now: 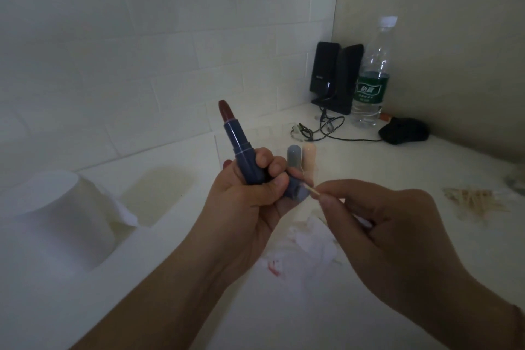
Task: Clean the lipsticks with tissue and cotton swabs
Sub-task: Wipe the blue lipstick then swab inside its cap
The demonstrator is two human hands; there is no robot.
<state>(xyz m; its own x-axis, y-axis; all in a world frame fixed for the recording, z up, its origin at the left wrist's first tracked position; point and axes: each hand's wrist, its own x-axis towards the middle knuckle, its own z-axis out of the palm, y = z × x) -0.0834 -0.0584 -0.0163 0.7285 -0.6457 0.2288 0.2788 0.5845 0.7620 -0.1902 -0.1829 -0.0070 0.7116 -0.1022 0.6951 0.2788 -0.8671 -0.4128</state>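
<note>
Navy-blue plastic lipstick tube (241, 150) with its dark red bullet wound out stands upright in my left hand (250, 196), fingers curled tight around its base, near the frame's centre. The same hand traps the matching blue cap (297, 189) at 3 o'clock of the tube, mouth turned rightward, I judge so the swab can reach inside. My right hand (397, 230) pinches a wooden-stemmed cotton swab (312, 190) between thumb and fingertips, its tip at the cap's opening. The bullet looks smooth, the tube's collar clean. Below, at 6 o'clock, a crumpled white tissue (306, 247) smeared red lies on the white tabletop (369, 156); spare swabs (474, 202) sit at 3 o'clock, a tissue roll (56, 221) at 9.
</note>
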